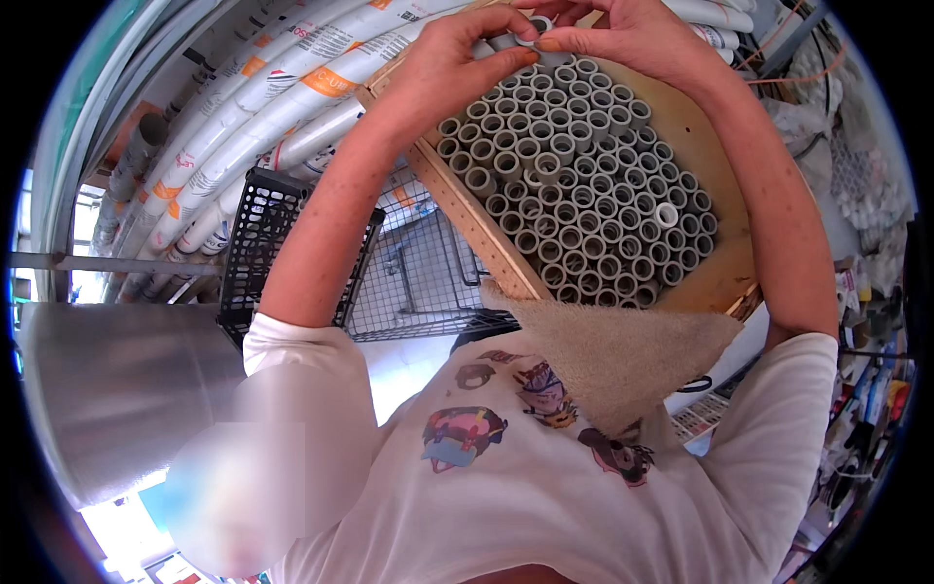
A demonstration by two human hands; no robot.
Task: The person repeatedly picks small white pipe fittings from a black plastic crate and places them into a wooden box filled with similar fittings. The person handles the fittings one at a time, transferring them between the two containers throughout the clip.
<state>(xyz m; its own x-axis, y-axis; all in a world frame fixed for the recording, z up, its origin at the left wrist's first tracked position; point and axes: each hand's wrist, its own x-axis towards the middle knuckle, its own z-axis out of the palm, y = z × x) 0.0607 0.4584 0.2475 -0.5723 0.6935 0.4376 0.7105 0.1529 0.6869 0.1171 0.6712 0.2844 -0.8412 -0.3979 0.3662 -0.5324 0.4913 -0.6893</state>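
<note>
My left hand and my right hand meet at the far end of a wooden tray. Between their fingertips is a grey plastic pipe fitting, touched from both sides. Beneath and in front of the hands, many short grey plastic tubular fittings stand on end, packed closely in the tray, their round openings upward. Some stand higher than their neighbours. One whiter fitting is among them at the right. A beige towel hangs over the tray's near edge.
Long white wrapped pipes lie stacked at the left. A black perforated plastic crate and a wire mesh basket stand left of the tray. A large metallic cylinder is at lower left. Plastic bags are at the right.
</note>
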